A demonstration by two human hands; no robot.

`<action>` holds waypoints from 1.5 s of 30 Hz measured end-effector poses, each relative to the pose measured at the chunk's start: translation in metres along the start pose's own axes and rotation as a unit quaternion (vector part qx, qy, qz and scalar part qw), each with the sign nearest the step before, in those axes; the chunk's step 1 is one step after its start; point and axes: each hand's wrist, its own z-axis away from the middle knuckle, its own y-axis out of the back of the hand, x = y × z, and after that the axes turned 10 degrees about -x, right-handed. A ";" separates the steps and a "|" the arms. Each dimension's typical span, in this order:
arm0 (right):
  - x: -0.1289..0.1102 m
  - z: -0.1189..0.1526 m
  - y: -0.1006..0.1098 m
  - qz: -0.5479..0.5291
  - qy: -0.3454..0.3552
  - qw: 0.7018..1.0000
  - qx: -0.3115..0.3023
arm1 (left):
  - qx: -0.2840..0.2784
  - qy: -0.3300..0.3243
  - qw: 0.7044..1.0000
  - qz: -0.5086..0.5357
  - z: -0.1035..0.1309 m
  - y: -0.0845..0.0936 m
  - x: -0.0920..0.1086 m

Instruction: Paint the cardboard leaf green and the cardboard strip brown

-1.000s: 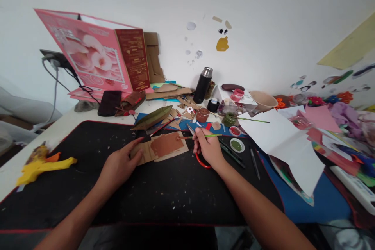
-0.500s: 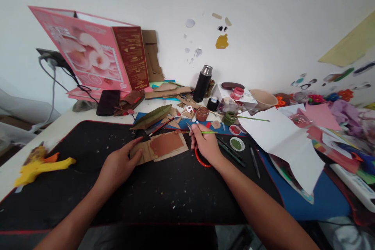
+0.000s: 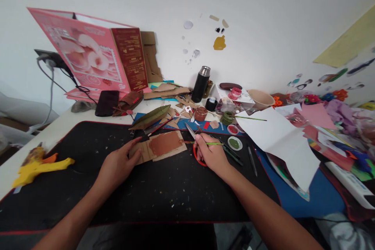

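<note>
A flat piece of cardboard [image 3: 166, 144], its right part coated in reddish-brown paint, lies on the black mat [image 3: 131, 199]. My left hand [image 3: 119, 164] grips its unpainted left end, thumb on top and the fingers along the far edge. Between the fingers of my right hand [image 3: 211, 155] is a green-handled paintbrush [image 3: 215, 143], its brown-tipped end pointing left at the cardboard's right edge. Whether the bristles touch it I cannot tell. Scissors [image 3: 195, 158] with red handles lie under my right hand, partly hidden. Beyond them stands an open jar of brown paint [image 3: 200, 114].
A yellow hot glue gun [image 3: 41, 167] lies at the left. Behind the cardboard are a large leaf [image 3: 150, 117], cardboard scraps and a black flask [image 3: 201, 84]. Rightward are a green paint jar [image 3: 227, 118], a lid of green paint [image 3: 234, 143] and white paper [image 3: 277, 134].
My right hand has moved slightly right and nearer to me with the paintbrush, showing more of the scissor blades. The brush tip now sits by the cardboard's right edge. My left hand keeps its place.
</note>
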 end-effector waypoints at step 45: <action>-0.001 0.006 -0.008 -0.138 -0.021 0.990 0.033 | -0.006 0.004 1.000 0.029 0.003 0.004 0.005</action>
